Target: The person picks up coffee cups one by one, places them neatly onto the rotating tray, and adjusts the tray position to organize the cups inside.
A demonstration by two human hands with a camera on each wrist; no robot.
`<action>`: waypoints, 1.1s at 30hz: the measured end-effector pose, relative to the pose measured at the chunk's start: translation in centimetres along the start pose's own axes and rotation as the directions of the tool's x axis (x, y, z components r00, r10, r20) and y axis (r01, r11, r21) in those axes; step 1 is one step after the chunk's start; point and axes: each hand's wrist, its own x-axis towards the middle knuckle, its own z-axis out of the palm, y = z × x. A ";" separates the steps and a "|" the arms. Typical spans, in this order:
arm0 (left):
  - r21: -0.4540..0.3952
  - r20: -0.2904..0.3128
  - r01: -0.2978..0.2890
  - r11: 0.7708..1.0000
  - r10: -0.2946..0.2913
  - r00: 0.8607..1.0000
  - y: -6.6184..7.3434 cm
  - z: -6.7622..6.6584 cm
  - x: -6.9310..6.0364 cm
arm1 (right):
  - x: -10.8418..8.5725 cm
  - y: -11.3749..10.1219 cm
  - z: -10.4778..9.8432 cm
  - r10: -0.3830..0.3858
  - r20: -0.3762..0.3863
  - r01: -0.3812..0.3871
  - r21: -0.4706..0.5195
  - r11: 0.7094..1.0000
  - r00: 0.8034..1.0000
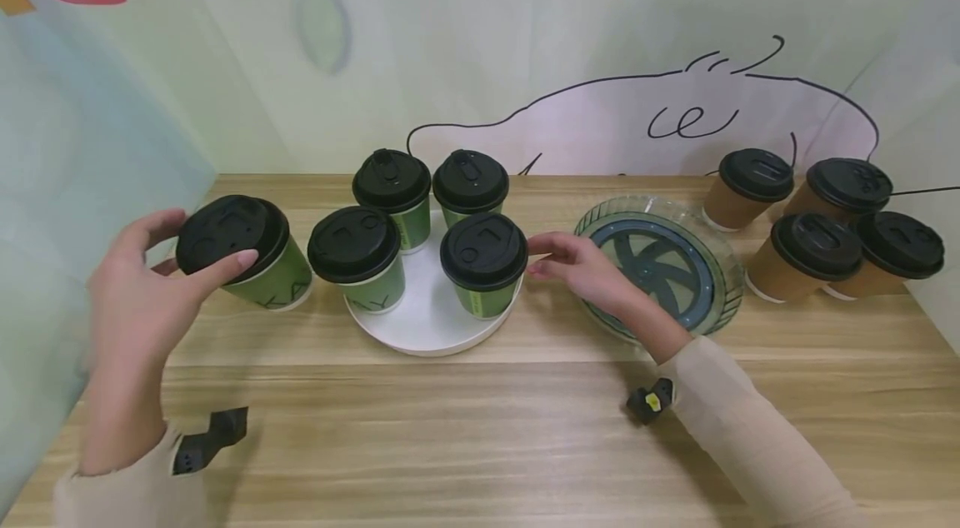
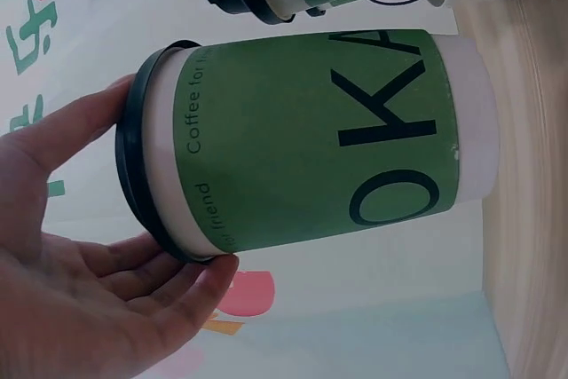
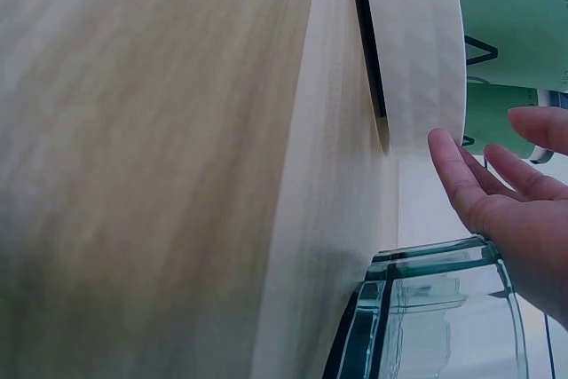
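Note:
My left hand (image 1: 138, 295) grips a green paper coffee cup (image 2: 311, 139) by its black lid (image 1: 232, 232), thumb on one side and fingers on the other. That cup is left of a round white plate (image 1: 423, 336); whether its base touches the table, I cannot tell. Several matching green cups with black lids stand on the plate, among them a front right cup (image 1: 483, 261) and a front left cup (image 1: 360, 257). My right hand (image 1: 581, 266) is beside the front right cup, fingers extended and holding nothing. In the right wrist view its fingertips (image 3: 441, 144) are close to the plate's rim.
A ribbed clear glass dish (image 1: 720, 261) lies right of the plate, under my right forearm. Several brown cups with black lids, one of them a front brown cup (image 1: 787, 270), stand at the table's right. Behind the wooden table (image 1: 450, 436) hangs a printed backdrop (image 1: 525, 37).

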 end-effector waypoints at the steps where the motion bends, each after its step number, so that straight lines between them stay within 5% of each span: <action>1: 0.009 0.001 -0.003 1.000 0.003 1.000 0.0 -0.1 -0.2 | 0.0 0.0 0.0 0.001 0.000 -0.001 0.000 1.000 1.000; 17: 0.032 0.035 -0.026 0.999 0.025 0.999 -0.2 -1.2 -3.7 | -0.1 -0.2 0.0 0.001 0.004 -0.001 0.009 1.000 1.000; 24: 0.036 0.047 -0.121 0.992 0.119 0.992 -0.1 -1.1 -5.2 | -0.1 -0.2 0.0 0.006 0.001 -0.006 0.005 1.000 1.000; 33: 0.040 0.186 -0.166 0.985 0.156 0.970 0.7 -0.2 -6.9 | -0.1 -0.1 0.0 0.006 0.001 -0.006 0.004 1.000 1.000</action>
